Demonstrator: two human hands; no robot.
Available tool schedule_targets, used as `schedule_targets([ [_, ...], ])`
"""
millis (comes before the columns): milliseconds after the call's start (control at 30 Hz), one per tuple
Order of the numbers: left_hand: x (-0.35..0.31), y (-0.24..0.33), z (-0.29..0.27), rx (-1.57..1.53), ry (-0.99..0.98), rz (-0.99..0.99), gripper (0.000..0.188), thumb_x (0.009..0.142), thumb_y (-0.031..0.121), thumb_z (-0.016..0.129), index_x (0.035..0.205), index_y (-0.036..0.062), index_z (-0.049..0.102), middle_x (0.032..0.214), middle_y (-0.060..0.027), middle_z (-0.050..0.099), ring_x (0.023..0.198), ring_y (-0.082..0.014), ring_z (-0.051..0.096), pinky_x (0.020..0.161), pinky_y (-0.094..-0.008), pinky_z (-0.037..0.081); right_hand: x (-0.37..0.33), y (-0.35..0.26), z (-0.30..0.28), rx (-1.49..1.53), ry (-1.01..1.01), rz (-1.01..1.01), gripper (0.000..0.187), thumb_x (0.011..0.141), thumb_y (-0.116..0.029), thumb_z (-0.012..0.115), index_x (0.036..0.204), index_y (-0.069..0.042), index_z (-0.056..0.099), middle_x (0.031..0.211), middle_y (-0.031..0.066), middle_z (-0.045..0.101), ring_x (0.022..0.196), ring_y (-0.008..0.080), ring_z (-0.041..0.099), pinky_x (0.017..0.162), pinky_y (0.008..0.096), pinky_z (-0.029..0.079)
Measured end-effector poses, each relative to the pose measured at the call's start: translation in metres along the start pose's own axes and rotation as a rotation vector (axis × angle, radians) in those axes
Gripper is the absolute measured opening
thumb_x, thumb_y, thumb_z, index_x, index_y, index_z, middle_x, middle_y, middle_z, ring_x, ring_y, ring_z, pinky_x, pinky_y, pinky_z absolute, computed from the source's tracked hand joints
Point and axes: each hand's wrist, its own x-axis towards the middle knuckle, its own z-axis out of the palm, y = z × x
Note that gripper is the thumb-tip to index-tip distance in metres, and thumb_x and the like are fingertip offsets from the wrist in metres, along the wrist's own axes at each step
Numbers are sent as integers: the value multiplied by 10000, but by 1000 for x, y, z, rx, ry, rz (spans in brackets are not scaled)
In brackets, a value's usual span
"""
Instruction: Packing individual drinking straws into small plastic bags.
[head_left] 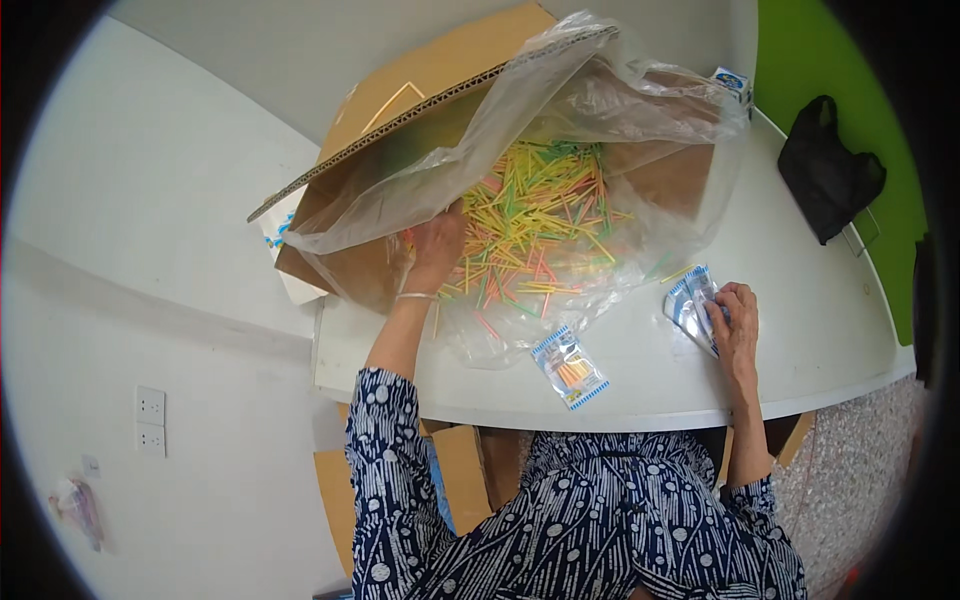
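My left hand (438, 247) reaches into a cardboard box (660, 180) lined with clear plastic film (520, 120). A heap of thin, short sticks (535, 215) in yellow, green and pink spills from the box over the film. The fingers of this hand are at the heap's left edge, mostly hidden by the film and the hand itself. On the right, my right hand (738, 325) has its fingers curled onto small blue-and-clear packets (692, 305) that overlap on the table. Another such packet (570, 368), with orange sticks showing inside, lies nearer me.
The white table (640, 395) has a curved front edge. A black plastic bag (828, 165) lies at its right side. Behind the box stands a small blue-and-white carton (733, 84). Cardboard (455, 475) is below the table, and a wall socket (151, 420) is at left.
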Motion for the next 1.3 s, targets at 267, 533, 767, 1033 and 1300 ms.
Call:
schedule_targets([
  [267, 13, -39, 49, 353, -54, 245, 336, 720, 19, 577, 1055, 41, 602, 1331, -170, 398, 1239, -378, 364, 1011, -523, 311, -1, -1, -7, -170, 87, -142, 207, 789, -61, 639, 976, -11, 566, 1030, 146, 545, 953, 311, 501, 833, 406, 381],
  [533, 19, -47, 67, 224, 8, 216, 258, 744, 23, 560, 1000, 16, 587, 1307, -155, 381, 1246, -372, 332, 1011, -549, 267, 0, 1, -7, -30, 88, 57, 306, 747, -78, 682, 1013, -17, 543, 977, 160, 545, 905, 304, 511, 767, 388, 407],
  [767, 18, -51, 66, 214, 52, 251, 214, 764, 33, 550, 972, 3, 590, 1267, -160, 388, 1215, -365, 346, 994, -536, 276, 3, 5, -22, 139, -135, 253, 244, 736, -154, 691, 881, -11, 557, 852, 142, 552, 768, 285, 493, 680, 375, 395],
  [1033, 15, -55, 71, 211, 22, 270, 231, 750, 37, 560, 974, -7, 597, 1274, -159, 382, 1210, -365, 342, 983, -516, 288, 8, -25, -43, 21, -171, -36, 213, 758, -128, 650, 746, 43, 524, 725, 107, 537, 673, 204, 478, 586, 346, 401],
  [1300, 14, -47, 73, 166, 120, 208, 195, 728, 5, 560, 921, 1, 589, 1270, -119, 400, 1184, -339, 357, 984, -491, 284, 13, -51, -13, 501, -281, 150, 277, 801, -174, 673, 704, 37, 522, 533, 111, 462, 505, 143, 393, 484, 307, 351],
])
